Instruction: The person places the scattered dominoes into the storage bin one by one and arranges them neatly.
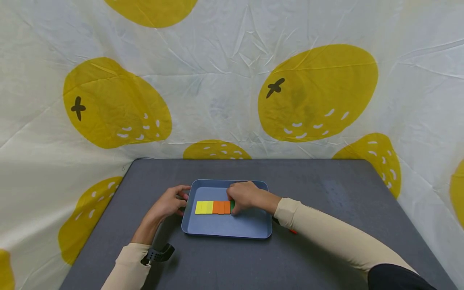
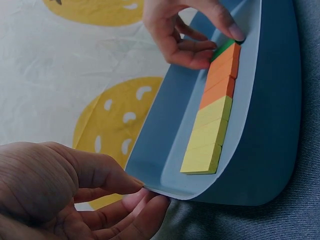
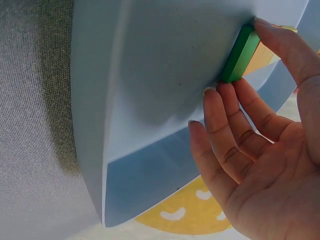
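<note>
A blue tray (image 1: 232, 229) lies on the grey table. In it, yellow blocks (image 1: 204, 207) and orange blocks (image 1: 221, 207) form one straight row, side by side. My right hand (image 1: 246, 195) reaches over the tray and pinches a green block (image 3: 241, 54) between thumb and fingertips, at the right end of the row against the orange ones. At the tray's left side, my left hand (image 1: 168, 204) pinches the rim, thumb on top and fingers outside, as the left wrist view shows.
A small red piece (image 1: 293, 231) shows on the table (image 1: 224, 266) just under the right forearm, mostly hidden. Behind the table's far edge hangs a white cloth (image 1: 217, 100) printed with yellow fruit. A black band (image 1: 158, 253) sits on the left wrist.
</note>
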The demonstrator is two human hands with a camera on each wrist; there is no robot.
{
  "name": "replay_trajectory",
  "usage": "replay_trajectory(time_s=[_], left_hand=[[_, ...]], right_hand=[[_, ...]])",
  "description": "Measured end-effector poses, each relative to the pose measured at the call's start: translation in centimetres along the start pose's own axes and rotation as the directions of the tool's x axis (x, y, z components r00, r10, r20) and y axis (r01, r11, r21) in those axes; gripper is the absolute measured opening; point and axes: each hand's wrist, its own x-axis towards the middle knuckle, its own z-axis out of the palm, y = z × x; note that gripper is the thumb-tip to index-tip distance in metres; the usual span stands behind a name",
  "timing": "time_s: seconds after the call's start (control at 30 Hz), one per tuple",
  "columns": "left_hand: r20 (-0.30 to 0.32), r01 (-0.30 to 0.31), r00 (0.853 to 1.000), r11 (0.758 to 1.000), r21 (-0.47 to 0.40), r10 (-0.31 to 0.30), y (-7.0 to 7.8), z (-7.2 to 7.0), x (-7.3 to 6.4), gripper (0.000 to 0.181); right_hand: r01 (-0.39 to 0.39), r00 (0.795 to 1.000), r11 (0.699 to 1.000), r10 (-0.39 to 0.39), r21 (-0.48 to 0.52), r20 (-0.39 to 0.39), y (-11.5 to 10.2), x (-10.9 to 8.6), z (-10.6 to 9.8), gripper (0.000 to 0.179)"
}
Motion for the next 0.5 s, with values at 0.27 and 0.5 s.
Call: replay_trajectory(time_s=[0.27,0.5], left_hand=[[-0.003,-0.026,1.000,1.000,-0.005,0.026,-0.01,-0.02,-0.05,0.059],[-0.001,-0.014,1.000,1.000,-0.005,0.014,-0.01,0.02,-0.12,0.059]], right_hand=[[0.011,1.000,1.000,-0.011,0.012,-0.004,0.22,0.10,0.23,0.042],[0.003,1.000,0.999,-0.002,0.046,-0.007,0.32,-0.43,0.00,0.048]])
